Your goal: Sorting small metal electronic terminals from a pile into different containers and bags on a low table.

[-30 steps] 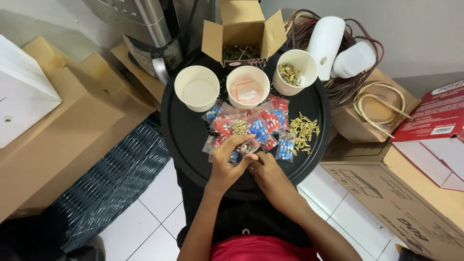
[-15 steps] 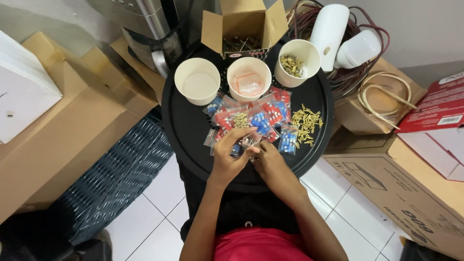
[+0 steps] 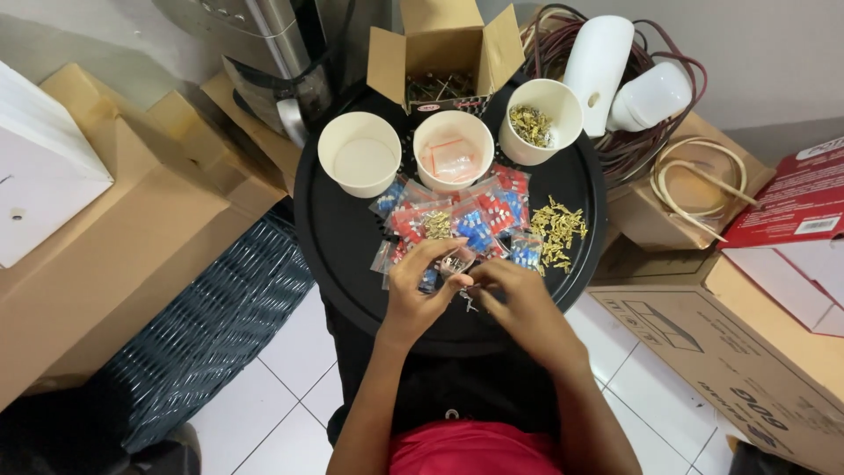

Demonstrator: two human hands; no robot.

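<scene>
1. The round black tray (image 3: pixel 343 237) is the landmark; both hands work over its near edge.
2. The left hand (image 3: pixel 420 286) has its fingers curled in and pinched on a small clear packet (image 3: pixel 457 261), which sits just above the near rim, at the front of a pile.
3. The right hand (image 3: pixel 514 299) lies just beside the left, fingers bent toward the same packet; whether they actually grip it I cannot tell, since the fingertips are too small to make out.
4. The pile of packets (image 3: pixel 466 215) with red and blue pieces fills the middle of the tray, touching the held packet.
5. A heap of small brass pieces (image 3: pixel 558 230) lies on the right side of the tray, just beside the pile.
6. Three white cups stand along the far rim: an empty cup (image 3: pixel 359 151) at left, a cup with plastic bags (image 3: pixel 453 148) in the middle, a cup with brass pieces (image 3: pixel 539 121) at right.
7. An open cardboard box (image 3: pixel 444 48) stands at the far edge, behind the cups.
</scene>
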